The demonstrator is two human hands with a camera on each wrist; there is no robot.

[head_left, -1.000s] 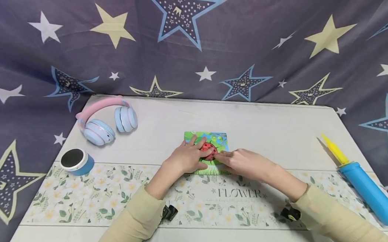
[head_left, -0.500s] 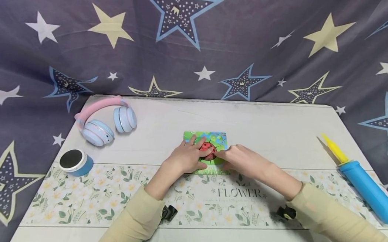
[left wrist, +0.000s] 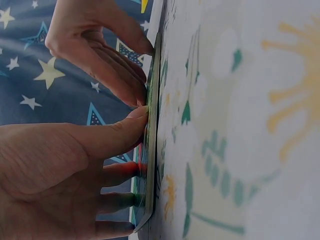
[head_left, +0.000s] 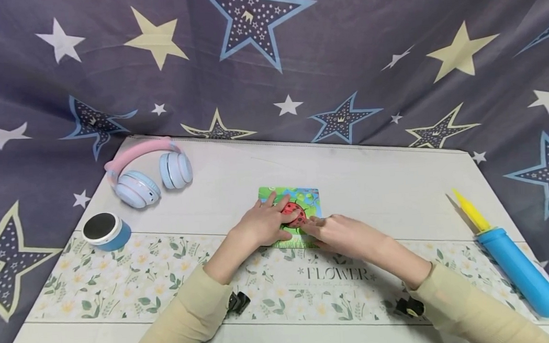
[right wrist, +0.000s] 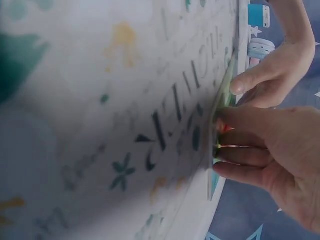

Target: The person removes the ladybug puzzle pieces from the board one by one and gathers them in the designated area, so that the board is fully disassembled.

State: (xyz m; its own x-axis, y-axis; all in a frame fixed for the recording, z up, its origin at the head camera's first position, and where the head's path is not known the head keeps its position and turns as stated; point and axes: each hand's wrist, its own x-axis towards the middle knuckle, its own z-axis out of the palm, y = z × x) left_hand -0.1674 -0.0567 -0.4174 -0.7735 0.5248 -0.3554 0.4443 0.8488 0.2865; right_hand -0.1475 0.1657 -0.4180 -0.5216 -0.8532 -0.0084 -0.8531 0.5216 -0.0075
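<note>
A small flat picture board (head_left: 312, 207) with a red ladybug (head_left: 291, 208) on a green and blue scene lies mid-table. My left hand (head_left: 260, 226) rests over its left part with fingers spread, and the fingertips touch the picture. At the right side, the fingertips of my right hand (head_left: 341, 233) reach the board beside the ladybug. Seen edge-on in the left wrist view, the board (left wrist: 150, 175) is thin, and the left thumb presses at its near edge. The right wrist view has the right hand's extended fingers (right wrist: 245, 154) on the board's face.
Pink and blue headphones (head_left: 175, 169) lie at the back left, near a round blue container with a dark top (head_left: 113, 239). A blue hand pump (head_left: 521, 272) with a yellow nozzle lies at the right. A floral strip (head_left: 167, 272) crosses the table; a star-patterned cloth (head_left: 351, 41) hangs behind.
My right hand's fingertips drew back a little to the right, then returned toward the ladybug. The left hand stays in place on the board.
</note>
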